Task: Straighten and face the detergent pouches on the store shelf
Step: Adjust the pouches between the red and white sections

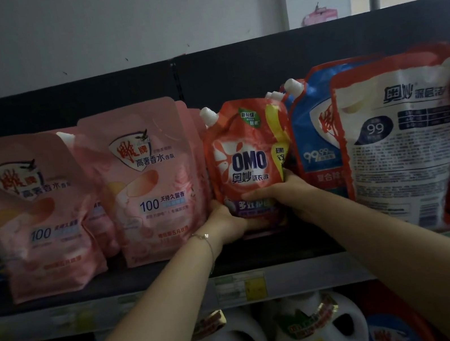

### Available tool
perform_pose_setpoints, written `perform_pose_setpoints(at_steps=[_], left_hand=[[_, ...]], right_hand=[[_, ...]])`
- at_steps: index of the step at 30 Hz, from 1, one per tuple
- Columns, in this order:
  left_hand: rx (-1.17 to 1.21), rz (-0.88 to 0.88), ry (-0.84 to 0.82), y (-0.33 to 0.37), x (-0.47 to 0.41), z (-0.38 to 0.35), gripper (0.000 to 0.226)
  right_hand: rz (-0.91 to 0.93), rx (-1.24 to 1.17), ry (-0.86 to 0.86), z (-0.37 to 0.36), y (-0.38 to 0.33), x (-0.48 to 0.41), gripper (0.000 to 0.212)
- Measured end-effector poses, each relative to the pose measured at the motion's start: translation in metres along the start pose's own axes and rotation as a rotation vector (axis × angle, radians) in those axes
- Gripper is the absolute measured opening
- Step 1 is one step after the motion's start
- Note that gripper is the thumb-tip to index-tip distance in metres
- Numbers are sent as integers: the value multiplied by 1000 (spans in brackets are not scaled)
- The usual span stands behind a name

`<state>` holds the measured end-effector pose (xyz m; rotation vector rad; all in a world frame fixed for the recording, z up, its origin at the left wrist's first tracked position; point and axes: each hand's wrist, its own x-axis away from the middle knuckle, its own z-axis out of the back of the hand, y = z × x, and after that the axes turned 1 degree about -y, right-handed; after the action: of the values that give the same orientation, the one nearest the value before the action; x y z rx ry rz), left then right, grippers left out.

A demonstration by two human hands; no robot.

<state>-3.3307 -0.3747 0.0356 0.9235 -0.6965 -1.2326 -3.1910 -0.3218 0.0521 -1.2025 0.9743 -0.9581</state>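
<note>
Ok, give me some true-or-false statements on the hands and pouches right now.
1. The left hand and the right hand both hold the red pouch near its bottom. True.
2. The red pouch shows its back. False: its front, with the logo, faces out.
3. The big pouch at the right shows its back, full of small print. True.
4. The pink pouches stand right of the red pouch. False: the pink pouches stand to its left.

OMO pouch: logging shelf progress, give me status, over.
Left hand and right hand both grip OMO pouch low. Upright, front out. Nothing blocking; large pouch on right shows its back.
</note>
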Motion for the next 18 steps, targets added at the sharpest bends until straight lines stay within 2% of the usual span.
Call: perform_pose_setpoints(at_steps=[4,7,10,13,16,18], left_hand=[[40,21,31,-7,-1,4,124],[36,69,60,-5,3,4,128],[2,56,71,-1,9,4,146],[-40,68,82,-3,10,0,135],[-68,46,76,1,12,1,141],[-46,69,46,1,12,1,128]], right_hand=[[19,-10,-55,-5,-1,1,101],[25,2,-91,-10,0,1,97],[32,1,-118,-7,2,1,100],[46,49,-76,-4,3,4,95],[88,81,31,-7,6,10,92],[115,59,49,-7,8,12,91]])
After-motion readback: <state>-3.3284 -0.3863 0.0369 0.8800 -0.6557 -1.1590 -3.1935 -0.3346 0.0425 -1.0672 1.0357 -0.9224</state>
